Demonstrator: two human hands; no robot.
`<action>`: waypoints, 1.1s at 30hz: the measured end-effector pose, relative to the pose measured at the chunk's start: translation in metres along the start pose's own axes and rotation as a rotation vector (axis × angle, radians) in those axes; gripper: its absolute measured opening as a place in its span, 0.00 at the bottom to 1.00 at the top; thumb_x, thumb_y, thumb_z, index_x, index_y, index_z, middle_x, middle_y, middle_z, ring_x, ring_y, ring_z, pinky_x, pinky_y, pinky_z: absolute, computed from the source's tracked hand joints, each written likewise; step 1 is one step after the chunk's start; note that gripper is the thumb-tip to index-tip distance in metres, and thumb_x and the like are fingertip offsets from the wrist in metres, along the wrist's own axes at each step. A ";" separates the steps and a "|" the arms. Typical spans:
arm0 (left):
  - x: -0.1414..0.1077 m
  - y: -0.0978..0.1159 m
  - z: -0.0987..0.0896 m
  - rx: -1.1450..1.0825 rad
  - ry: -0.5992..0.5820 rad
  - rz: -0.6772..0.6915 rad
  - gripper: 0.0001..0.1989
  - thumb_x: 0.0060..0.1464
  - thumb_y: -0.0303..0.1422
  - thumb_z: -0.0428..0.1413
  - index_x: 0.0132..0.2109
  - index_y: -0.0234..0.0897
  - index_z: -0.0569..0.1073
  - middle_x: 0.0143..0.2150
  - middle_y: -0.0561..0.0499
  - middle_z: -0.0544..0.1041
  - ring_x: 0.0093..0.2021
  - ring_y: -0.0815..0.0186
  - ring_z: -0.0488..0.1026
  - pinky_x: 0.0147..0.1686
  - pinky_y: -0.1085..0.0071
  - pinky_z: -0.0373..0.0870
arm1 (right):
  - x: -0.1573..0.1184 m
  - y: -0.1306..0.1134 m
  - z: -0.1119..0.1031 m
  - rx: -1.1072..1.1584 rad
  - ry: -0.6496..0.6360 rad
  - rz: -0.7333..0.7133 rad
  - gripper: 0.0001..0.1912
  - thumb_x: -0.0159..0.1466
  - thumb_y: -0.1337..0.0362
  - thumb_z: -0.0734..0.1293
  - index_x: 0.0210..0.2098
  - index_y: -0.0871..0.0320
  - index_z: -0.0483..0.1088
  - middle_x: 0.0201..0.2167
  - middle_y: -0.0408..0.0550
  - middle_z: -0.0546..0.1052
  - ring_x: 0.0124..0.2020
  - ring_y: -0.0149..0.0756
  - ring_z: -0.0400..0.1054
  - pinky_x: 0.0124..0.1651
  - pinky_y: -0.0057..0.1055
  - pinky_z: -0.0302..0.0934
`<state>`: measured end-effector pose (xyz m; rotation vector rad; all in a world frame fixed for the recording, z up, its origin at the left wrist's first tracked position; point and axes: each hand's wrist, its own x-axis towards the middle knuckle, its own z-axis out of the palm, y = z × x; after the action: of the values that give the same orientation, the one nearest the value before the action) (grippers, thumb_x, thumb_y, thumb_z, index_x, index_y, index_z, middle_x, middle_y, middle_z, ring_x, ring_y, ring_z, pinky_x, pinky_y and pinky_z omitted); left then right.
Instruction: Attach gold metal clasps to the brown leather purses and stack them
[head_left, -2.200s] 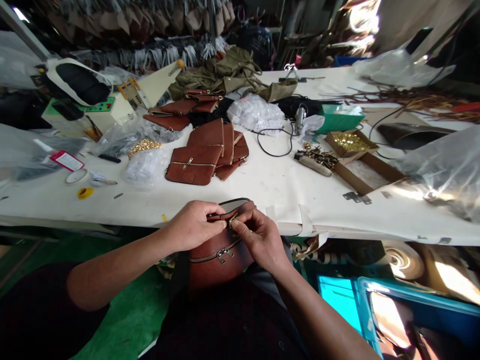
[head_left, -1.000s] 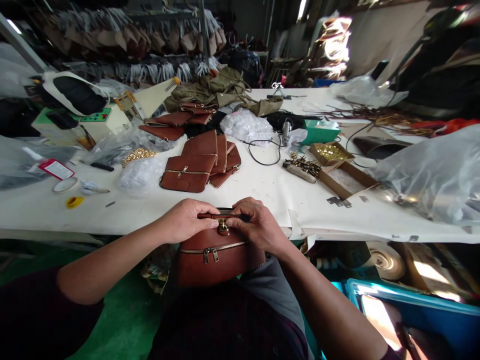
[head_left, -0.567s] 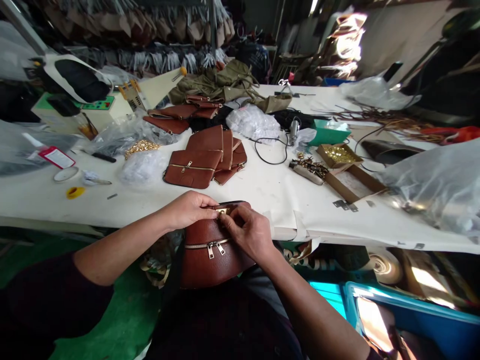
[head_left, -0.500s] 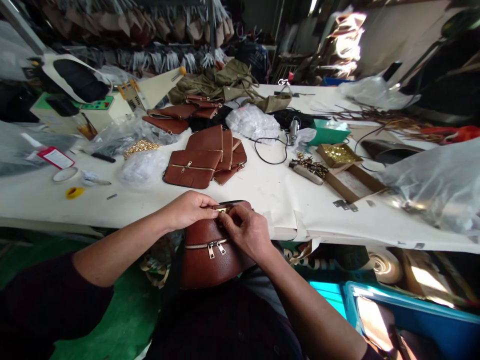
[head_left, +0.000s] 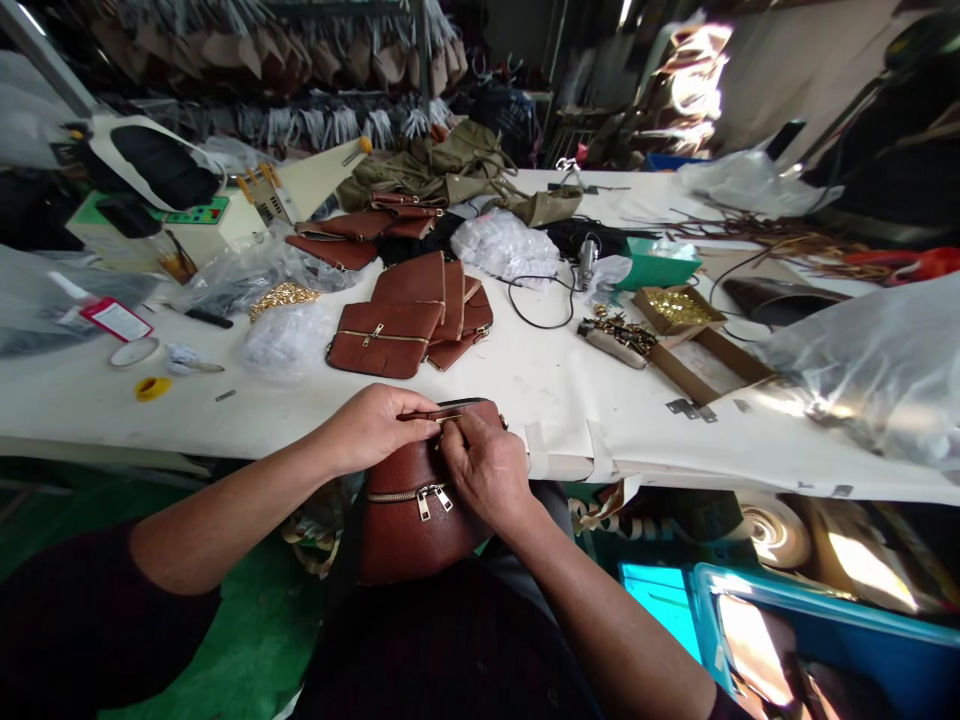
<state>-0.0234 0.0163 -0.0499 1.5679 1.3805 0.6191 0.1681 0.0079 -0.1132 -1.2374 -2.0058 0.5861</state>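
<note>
- Your left hand (head_left: 375,428) and right hand (head_left: 487,468) grip a zippered brown leather bag (head_left: 409,545).
- Before you: a cluttered white tabletop (head_left: 532,365).
- Green floor (head_left: 259,610) shows below.

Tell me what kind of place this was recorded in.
Probably a leather-goods or bag workshop: brown leather pieces with a zipper are stacked on the long white worktable, a box of small gold-coloured parts sits to the right, and many similar pieces hang on racks behind.

Long white-covered table (head_left: 540,375) w/ brown leather zip pieces (head_left: 386,338), yellow tape roll (head_left: 153,388), red-and-white bottle (head_left: 116,317) & open cardboard box (head_left: 709,365) on it.
</note>
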 end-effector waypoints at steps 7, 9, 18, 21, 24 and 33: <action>-0.008 0.008 0.003 0.186 0.056 0.086 0.15 0.61 0.40 0.61 0.51 0.40 0.86 0.47 0.52 0.88 0.47 0.57 0.83 0.48 0.67 0.76 | -0.005 0.001 -0.005 0.200 0.046 0.053 0.16 0.74 0.57 0.63 0.29 0.53 0.70 0.25 0.42 0.73 0.25 0.33 0.64 0.32 0.33 0.53; -0.015 0.015 0.003 0.271 0.116 0.133 0.15 0.63 0.40 0.60 0.51 0.41 0.86 0.48 0.52 0.87 0.47 0.58 0.83 0.48 0.69 0.77 | -0.004 -0.004 -0.013 0.347 0.114 0.049 0.12 0.71 0.56 0.68 0.33 0.54 0.72 0.31 0.44 0.77 0.32 0.35 0.69 0.37 0.32 0.59; -0.061 0.044 0.010 1.045 0.545 0.681 0.12 0.70 0.30 0.54 0.46 0.40 0.83 0.42 0.49 0.85 0.38 0.64 0.81 0.38 0.68 0.74 | 0.001 -0.046 -0.031 1.072 0.067 0.276 0.17 0.63 0.50 0.77 0.37 0.56 0.75 0.33 0.43 0.78 0.36 0.36 0.71 0.43 0.33 0.66; -0.071 0.042 0.021 1.188 0.623 0.724 0.10 0.69 0.28 0.55 0.42 0.39 0.81 0.37 0.50 0.84 0.34 0.64 0.80 0.34 0.66 0.72 | -0.005 -0.050 -0.018 1.130 0.139 0.301 0.17 0.60 0.50 0.78 0.34 0.56 0.75 0.32 0.43 0.78 0.36 0.36 0.70 0.44 0.33 0.66; -0.078 0.041 0.037 1.254 0.577 0.698 0.09 0.69 0.28 0.55 0.43 0.37 0.81 0.35 0.47 0.83 0.35 0.59 0.80 0.35 0.61 0.72 | -0.017 -0.046 0.000 1.193 0.179 0.345 0.15 0.62 0.51 0.76 0.33 0.56 0.75 0.31 0.42 0.76 0.35 0.35 0.69 0.44 0.33 0.66; -0.075 0.030 0.079 1.145 -0.003 0.713 0.30 0.56 0.52 0.66 0.57 0.35 0.78 0.57 0.37 0.82 0.66 0.44 0.71 0.76 0.39 0.43 | -0.056 -0.005 0.023 1.371 0.383 0.652 0.12 0.61 0.55 0.73 0.31 0.56 0.72 0.28 0.39 0.71 0.31 0.33 0.63 0.38 0.29 0.62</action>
<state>0.0395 -0.0777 -0.0441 3.0341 1.1787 0.1653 0.1644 -0.0449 -0.1426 -0.8988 -0.4810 1.5207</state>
